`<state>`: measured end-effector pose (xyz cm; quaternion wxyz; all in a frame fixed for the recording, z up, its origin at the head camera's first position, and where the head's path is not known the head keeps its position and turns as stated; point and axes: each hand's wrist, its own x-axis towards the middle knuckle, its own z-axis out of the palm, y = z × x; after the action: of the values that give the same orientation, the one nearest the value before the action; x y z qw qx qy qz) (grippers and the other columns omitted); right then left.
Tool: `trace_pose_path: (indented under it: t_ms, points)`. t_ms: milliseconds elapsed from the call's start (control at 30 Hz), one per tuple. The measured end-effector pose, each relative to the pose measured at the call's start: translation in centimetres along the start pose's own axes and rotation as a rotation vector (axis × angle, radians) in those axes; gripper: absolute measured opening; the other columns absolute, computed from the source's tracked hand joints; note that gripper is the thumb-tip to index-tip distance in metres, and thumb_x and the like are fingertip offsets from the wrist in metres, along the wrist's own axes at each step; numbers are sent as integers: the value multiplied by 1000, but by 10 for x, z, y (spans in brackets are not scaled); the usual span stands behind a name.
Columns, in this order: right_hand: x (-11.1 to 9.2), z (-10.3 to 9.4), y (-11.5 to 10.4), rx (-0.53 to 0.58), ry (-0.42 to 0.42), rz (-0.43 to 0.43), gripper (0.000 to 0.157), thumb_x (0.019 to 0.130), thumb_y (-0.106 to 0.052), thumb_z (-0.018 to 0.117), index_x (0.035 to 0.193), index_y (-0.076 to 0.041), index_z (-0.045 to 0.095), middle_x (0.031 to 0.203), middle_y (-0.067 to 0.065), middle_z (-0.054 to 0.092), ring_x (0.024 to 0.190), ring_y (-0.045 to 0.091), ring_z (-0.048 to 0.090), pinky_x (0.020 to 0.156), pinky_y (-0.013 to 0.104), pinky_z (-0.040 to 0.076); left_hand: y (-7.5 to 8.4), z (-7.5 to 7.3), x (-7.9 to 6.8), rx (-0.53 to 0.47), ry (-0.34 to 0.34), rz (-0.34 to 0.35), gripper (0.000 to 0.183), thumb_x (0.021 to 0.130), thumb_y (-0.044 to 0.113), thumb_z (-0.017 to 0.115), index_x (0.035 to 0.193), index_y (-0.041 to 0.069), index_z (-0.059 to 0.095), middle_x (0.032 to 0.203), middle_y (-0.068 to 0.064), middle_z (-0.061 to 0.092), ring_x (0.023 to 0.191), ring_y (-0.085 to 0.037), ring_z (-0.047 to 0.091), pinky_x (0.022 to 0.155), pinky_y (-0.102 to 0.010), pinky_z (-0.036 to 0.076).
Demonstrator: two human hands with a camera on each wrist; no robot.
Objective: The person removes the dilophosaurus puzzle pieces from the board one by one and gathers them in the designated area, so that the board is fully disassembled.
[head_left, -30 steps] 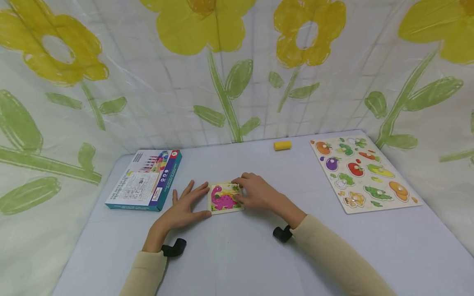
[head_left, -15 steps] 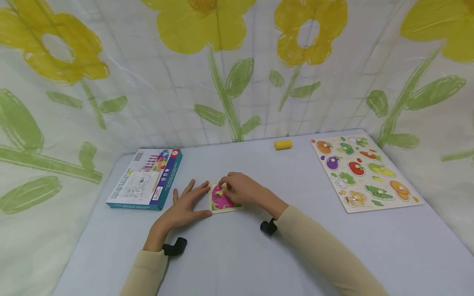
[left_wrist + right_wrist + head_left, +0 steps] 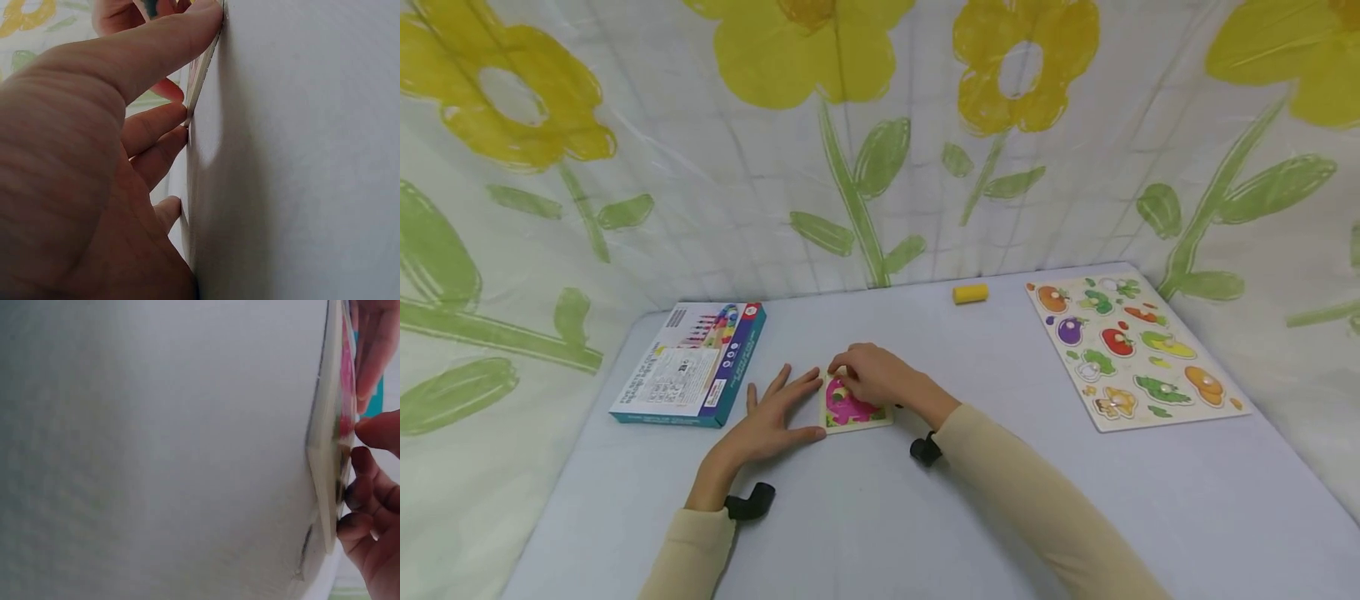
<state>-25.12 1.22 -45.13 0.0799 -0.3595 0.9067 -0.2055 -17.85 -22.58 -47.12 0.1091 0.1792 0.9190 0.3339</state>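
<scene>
A small square jigsaw puzzle (image 3: 853,410) with a pink dinosaur and a pale frame lies on the table. My left hand (image 3: 766,429) rests at its left side, fingers spread and straight, the thumb tip near the front corner. From the right, my right hand (image 3: 874,375) reaches over the upper part of the picture and covers it. In the right wrist view the bent fingertips (image 3: 361,464) and the thumb touch the face of the puzzle, close together. Whether they pinch a puzzle piece I cannot tell.
A teal and white product box (image 3: 688,367) lies at the left. A yellow cylinder (image 3: 970,293) lies near the back edge of the table (image 3: 865,533). At the right is a wooden vegetable peg puzzle (image 3: 1138,354). A flower-print curtain (image 3: 700,208) hangs behind the table.
My right hand has moved left across the puzzle, from its right edge to over its upper left part, covering more of the picture. My left hand has stayed in place.
</scene>
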Motion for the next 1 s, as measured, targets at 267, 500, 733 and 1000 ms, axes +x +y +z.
trace_pose_path:
  t_ms: [267, 500, 733, 1000]
  points:
    - [2, 3, 0, 0, 0, 31, 30, 108, -20, 58, 134, -23, 73, 107, 3, 68, 84, 13, 54, 75, 27, 46, 0, -1, 0, 7, 0, -9, 83, 90, 44, 81, 161, 20, 47, 176, -6, 32, 167, -45, -1, 117, -83, -21]
    - [3, 3, 2, 22, -19, 28, 29, 109, -19, 56, 133, -25, 72, 111, 3, 68, 87, 14, 55, 79, 28, 47, 2, -1, -1, -7, 4, -4, 80, 90, 42, 81, 160, 22, 49, 176, -6, 32, 166, -46, -2, 116, -84, -21]
    - [5, 4, 4, 21, -32, 14, 29, 109, -17, 54, 131, -25, 72, 107, 3, 67, 82, 13, 51, 73, 26, 43, 2, 0, -1, -3, 2, 10, 68, 90, 41, 81, 153, 30, 57, 176, -8, 31, 166, -47, -1, 115, -85, -22]
    - [6, 2, 3, 28, -46, 3, 30, 109, -15, 53, 129, -24, 72, 99, 3, 64, 78, 13, 49, 70, 24, 41, 2, 1, 0, 11, -2, 14, 62, 90, 39, 81, 149, 31, 62, 176, -9, 32, 166, -48, -2, 115, -85, -22]
